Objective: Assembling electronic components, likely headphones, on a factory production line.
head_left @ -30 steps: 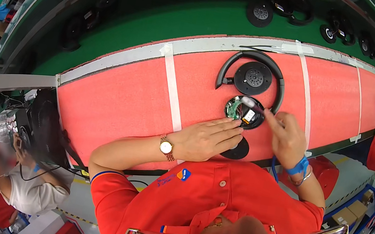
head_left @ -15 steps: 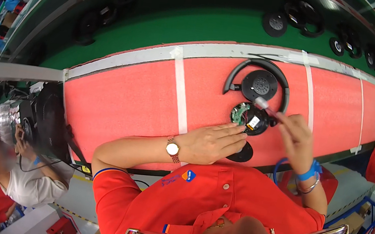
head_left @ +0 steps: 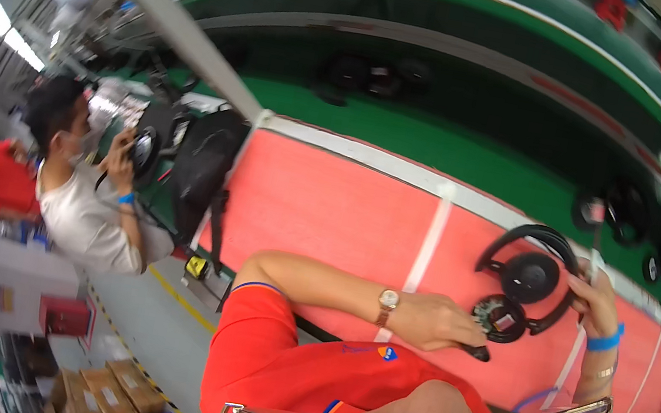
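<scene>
Black over-ear headphones (head_left: 530,277) lie on the pink mat, with one ear cup opened. Inside that opened cup (head_left: 503,318) a green circuit board and a small pale label show. My left hand (head_left: 438,323), wearing a wristwatch, has its fingers together and their tips at the cup's near left edge. A dark round piece (head_left: 479,353) peeks out below those fingertips. Beside the headband's right side, my right hand (head_left: 593,297) is closed around a slim brush-like tool (head_left: 597,240). The tool stands upright, its tip blurred and raised over the bench's far edge.
Pale tape strips (head_left: 429,250) cross the pink mat (head_left: 329,215). Beyond it, a green conveyor surface (head_left: 446,152) carries several dark headphone parts (head_left: 375,80). A black bag (head_left: 208,172) sits at the mat's left end. Farther left, a person in a white shirt (head_left: 96,209) handles a black object.
The view has swung left, so the bench appears farther right. My right hand has lifted the tool from the opened cup to the headband's right side. My left hand stays at the cup.
</scene>
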Demonstrator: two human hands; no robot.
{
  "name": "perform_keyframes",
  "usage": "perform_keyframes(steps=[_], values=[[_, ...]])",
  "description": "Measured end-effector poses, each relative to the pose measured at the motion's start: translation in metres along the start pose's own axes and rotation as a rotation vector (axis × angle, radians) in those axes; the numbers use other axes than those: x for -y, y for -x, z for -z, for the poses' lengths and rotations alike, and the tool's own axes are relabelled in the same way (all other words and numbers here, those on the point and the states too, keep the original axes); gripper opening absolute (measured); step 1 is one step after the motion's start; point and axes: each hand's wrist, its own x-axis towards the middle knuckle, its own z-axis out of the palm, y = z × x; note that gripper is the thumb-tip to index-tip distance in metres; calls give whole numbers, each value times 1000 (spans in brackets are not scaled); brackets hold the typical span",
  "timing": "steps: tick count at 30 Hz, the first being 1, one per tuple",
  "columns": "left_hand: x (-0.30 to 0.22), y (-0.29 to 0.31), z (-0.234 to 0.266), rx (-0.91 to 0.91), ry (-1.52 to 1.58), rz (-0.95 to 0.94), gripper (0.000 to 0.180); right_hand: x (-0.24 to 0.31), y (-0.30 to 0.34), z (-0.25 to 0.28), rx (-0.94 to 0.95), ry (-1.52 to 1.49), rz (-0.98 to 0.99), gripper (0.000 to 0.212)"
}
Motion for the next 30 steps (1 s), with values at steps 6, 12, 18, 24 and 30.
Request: perform_keyframes(steps=[6,12,18,24,30], values=[[41,-23,76,-458,-387,-35,32,1,-42,17,-232,552,778,25],[112,19,117,-494,-855,143,26,-31,-106,-23,-277,590,824,44],[133,21,114,-493,-826,249,23,-14,-112,-36,-332,619,751,24],[147,28,112,-497,-729,469,37,-4,-141,-19,-544,184,553,41],[157,32,109,-469,-741,688,49,-50,-198,72,-530,-86,219,28]])
